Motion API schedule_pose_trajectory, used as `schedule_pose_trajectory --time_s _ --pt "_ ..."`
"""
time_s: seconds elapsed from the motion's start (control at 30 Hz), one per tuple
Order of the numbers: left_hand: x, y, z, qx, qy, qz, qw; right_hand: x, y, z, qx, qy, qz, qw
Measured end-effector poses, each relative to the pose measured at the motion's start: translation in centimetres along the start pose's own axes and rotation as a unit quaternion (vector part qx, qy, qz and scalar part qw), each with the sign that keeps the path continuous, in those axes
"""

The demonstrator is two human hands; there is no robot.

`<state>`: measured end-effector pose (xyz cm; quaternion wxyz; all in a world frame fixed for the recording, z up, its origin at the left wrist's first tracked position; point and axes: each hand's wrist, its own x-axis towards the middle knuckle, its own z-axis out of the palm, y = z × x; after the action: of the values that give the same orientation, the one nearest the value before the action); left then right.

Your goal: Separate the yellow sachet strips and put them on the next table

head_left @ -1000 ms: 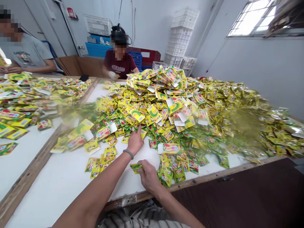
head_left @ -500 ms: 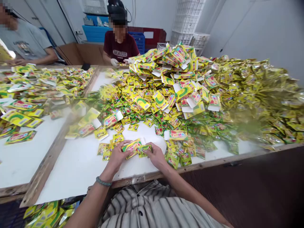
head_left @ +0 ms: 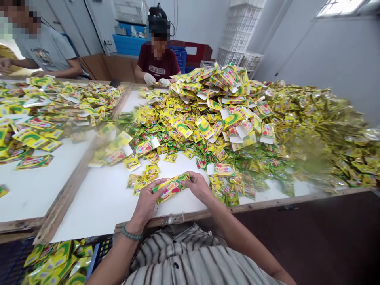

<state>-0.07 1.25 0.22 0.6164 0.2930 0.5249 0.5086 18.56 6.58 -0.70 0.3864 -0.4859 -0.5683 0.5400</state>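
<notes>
Hands (head_left: 147, 202) (head_left: 199, 186) at illegibly lettered carton (head_left: 170, 190)

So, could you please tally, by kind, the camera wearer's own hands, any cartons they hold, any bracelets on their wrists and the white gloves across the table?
Bare hands, the left hand and the right hand: 2
Yellow-and-green carton, held in the left: 1
Bracelet, left side: 1
White gloves, worn opposite: 2
Total: 6
</notes>
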Motion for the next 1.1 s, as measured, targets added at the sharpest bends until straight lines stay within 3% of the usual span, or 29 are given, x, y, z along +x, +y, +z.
schedule_pose_trajectory --time_s 0.1,0.17,0.33,0.4,0.5,0.63,0.77,0.93,1.0,1.1 --pt "-0.2 0.6 0.0 0.043 -0.057 -0.023 0.997 -0.1 -0.9 0.8 -0.016 0.073 -0.027 0.997" --pt "-0.3 0.9 0.1 0.054 -0.079 -0.043 0.995 -0.4 -1.5 1.2 -0.042 0.087 -0.043 0.994" --pt "-0.5 0.6 0.2 -0.031 -0.048 -0.058 0.997 -1.6 -2.5 1.4 -0.232 0.121 -0.117 0.958" --pt "-0.5 0.4 0.2 -0.057 -0.03 -0.064 0.996 -2.1 -2.5 1.4 -0.278 0.096 -0.12 0.948" --pt "-0.3 0.3 -0.2 -0.048 -0.011 -0.066 0.997 -2.4 -2.6 1.4 -0.269 0.03 -0.091 0.958" --pt "0.0 0.5 -0.8 0.008 -0.019 -0.031 0.999 -2.4 -2.9 1.6 -0.261 0.034 -0.082 0.961" --pt "-0.2 0.7 -1.3 0.025 -0.03 -0.041 0.998 -2.3 -2.9 2.0 -0.254 -0.022 -0.075 0.964" --pt "-0.6 1.2 -1.4 0.03 -0.039 -0.035 0.998 -2.3 -2.8 2.5 -0.251 0.083 -0.067 0.962" --pt "-0.7 1.4 -1.3 0.035 -0.035 -0.034 0.998 -2.4 -3.1 2.6 -0.247 0.045 -0.076 0.965" --pt "-0.8 1.4 -1.1 0.037 -0.036 -0.047 0.998 -2.4 -3.8 2.7 -0.203 -0.083 -0.07 0.973"
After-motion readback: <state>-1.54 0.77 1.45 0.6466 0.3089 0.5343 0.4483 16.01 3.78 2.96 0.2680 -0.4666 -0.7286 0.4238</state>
